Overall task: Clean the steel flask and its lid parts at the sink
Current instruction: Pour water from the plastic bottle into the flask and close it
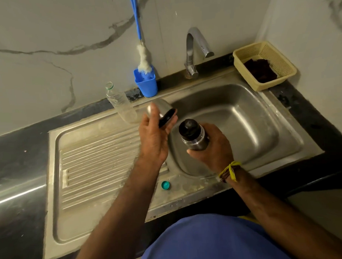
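The right hand (pixel 213 147) grips the steel flask (pixel 194 137) over the sink (pixel 253 115). The left hand (pixel 156 133) holds its cap (pixel 161 112). A plastic bottle (pixel 120 103) leans just behind; a teal bottle cap (pixel 165 185) lies on the rim.

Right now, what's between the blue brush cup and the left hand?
In the head view, the steel cap held by the left hand lies below the blue brush cup; only bare sink rim lies between.

Both bare forearms reach away from the body, converging toward the middle of the view. The left hand (pixel 155 137) is raised, back of the hand toward the camera, fingers and thumb curled around a rounded steel cap (pixel 161 112) — its dark rim facing right. The right hand (pixel 213 147) sits just to the right and slightly nearer, fingers wrapped around a steel flask (pixel 194 137) from below. Yellow and brown threads (pixel 230 171) circle the right wrist.
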